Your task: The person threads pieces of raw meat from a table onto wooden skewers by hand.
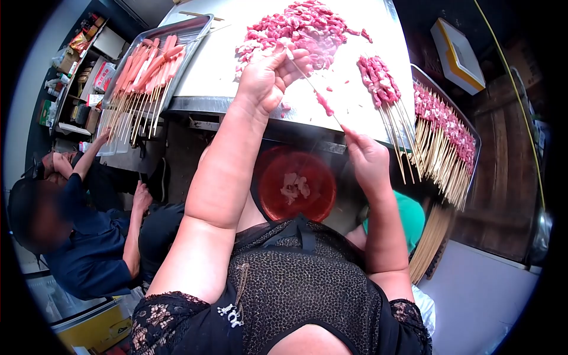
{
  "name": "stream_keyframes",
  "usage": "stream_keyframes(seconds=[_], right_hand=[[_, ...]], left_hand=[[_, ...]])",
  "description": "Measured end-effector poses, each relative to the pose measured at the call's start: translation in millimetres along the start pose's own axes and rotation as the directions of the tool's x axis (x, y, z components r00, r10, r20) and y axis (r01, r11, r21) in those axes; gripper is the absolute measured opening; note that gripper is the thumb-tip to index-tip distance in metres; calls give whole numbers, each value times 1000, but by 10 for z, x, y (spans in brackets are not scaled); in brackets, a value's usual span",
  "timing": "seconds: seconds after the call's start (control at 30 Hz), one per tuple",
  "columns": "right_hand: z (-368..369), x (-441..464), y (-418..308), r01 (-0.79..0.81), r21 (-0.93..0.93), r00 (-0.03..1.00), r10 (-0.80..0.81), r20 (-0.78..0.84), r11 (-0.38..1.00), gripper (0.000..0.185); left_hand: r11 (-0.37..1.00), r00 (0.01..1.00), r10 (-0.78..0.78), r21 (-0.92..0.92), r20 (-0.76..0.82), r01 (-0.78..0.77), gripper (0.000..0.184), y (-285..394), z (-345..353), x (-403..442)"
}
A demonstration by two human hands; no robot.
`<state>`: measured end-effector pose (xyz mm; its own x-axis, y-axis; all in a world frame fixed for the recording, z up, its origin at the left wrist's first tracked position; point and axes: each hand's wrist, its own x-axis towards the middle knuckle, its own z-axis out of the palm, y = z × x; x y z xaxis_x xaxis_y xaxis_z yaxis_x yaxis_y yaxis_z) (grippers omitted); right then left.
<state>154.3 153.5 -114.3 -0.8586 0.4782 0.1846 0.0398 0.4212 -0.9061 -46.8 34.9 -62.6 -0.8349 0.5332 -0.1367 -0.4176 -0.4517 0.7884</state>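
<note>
A bamboo skewer (335, 119) slants between my hands, with a few small pink meat pieces (324, 105) threaded on its lower half. My right hand (368, 158) pinches its lower end at the front edge of the white table (219, 74). At the upper tip, my left hand (273, 76) is closed in a pinch on a small pale piece of meat (290, 54); its other fingers curl loosely. Just beyond my left hand lies a heap of raw cut meat (302, 26). Several loaded meat skewers (380, 83) rest together to the right.
A metal tray (204, 29) of skewered sausages (155, 62) sits at left, near a seated person's hand (105, 135). Another tray (475, 139) of meat skewers stands at right. Below the table edge is a red basin (325, 198). Bare bamboo sticks (431, 242) lie lower right.
</note>
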Motion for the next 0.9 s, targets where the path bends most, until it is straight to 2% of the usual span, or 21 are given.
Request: stream_keyframes(seconds=[0.03, 0.27, 0.57, 0.63, 0.73, 0.9], right_hand=[[9, 4, 2, 24, -19, 1000, -24, -14, 1000, 23], [135, -1, 54, 57, 3, 998, -57, -33, 998, 23], [181, -11, 50, -45, 147, 999, 49, -21, 988, 22], [162, -14, 61, -99, 222, 994, 105, -17, 970, 22], [163, -19, 69, -46, 203, 998, 54, -33, 978, 22], [165, -30, 87, -11, 146, 999, 15, -28, 989, 22]], left_hand=[[999, 1000, -12, -47, 5, 13, 23, -8, -6, 5], [999, 1000, 7, -43, -7, -7, 24, -88, 57, -37], [998, 998, -1, -61, 58, 5, 25, -121, 72, -46], [995, 985, 93, -54, 144, -86, 26, -81, 36, -20], [990, 976, 131, 24, 174, -137, 27, -18, 12, -9], [996, 994, 86, 23, 60, -87, 25, -4, 44, -52]])
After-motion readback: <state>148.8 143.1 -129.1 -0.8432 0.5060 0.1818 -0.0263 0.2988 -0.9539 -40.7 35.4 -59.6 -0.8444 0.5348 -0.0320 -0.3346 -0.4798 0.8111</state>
